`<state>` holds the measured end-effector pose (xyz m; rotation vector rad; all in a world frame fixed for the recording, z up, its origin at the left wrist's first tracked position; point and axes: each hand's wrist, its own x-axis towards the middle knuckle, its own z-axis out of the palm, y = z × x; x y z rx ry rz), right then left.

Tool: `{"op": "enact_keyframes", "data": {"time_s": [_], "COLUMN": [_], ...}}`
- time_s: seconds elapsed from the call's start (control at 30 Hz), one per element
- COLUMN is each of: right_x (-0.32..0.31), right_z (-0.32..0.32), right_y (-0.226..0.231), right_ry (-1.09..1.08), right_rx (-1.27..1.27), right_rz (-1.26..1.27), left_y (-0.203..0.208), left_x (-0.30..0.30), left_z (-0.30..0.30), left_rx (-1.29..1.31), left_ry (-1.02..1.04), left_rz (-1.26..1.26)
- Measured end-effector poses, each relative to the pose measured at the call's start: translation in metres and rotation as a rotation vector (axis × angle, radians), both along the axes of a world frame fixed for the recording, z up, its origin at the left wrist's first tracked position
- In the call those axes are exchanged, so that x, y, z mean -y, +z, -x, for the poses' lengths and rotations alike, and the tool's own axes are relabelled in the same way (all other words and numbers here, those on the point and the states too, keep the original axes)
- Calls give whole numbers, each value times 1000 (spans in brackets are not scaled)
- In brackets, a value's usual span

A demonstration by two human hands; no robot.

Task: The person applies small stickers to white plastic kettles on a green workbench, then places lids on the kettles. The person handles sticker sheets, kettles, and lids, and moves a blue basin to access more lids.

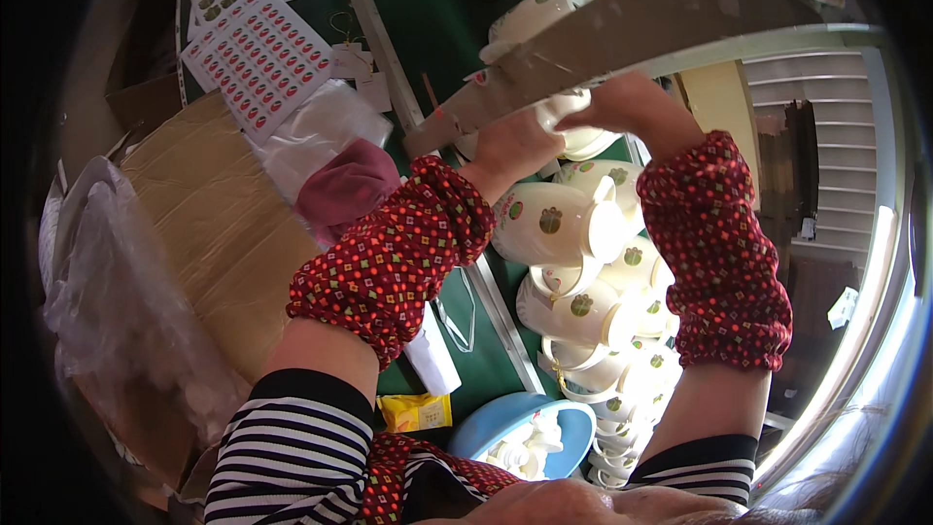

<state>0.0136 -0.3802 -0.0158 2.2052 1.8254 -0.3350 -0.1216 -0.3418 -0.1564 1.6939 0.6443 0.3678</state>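
Both my hands are at a cream ceramic pot (558,109), which is partly covered by my fingers and by the grey overhead beam (622,34). My left hand (520,148) is closed on the pot's near left side. On the right side, my right hand (627,109) has its fingers bent down onto the same pot. Just below my hands stands another cream pot (530,222) with a handle, a spout and a green leaf-like decal. Several similar pots (583,316) run in rows toward me.
A blue basin (468,428) holds small white pieces near me. On the left lie a sheet of red stickers (267,58), a maroon cloth (350,185), cardboard (214,233) and clear plastic (126,301). A yellow packet (415,412) rests by the green belt (486,331).
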Motion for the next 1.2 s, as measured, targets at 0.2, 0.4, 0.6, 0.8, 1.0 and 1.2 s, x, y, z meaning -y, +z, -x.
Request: {"op": "enact_keyframes", "data": {"time_s": [0.2,0.4,0.6,0.8,1.0,1.2], "right_x": [9,21,24,-11,12,3], "right_z": [5,-3,2,42,24,38], "right_y": [-22,-52,-52,-68,-43,-90], "right_ry": [-197,-171,-97,-430,-94,-175], "right_rx": [-187,47,83,323,200,443], "right_rz": [-52,-94,41,31,-48,-355], "left_y": [-4,-20,-6,-31,-22,-57], "left_x": [3,7,6,9,9,7], "left_z": [2,-8,-2,-24,-17,-30], "left_rx": [21,169,164,304,301,234], "left_ry": [24,73,119,239,264,292], "left_rz": [-97,-102,-195,-283,-314,-456]}}
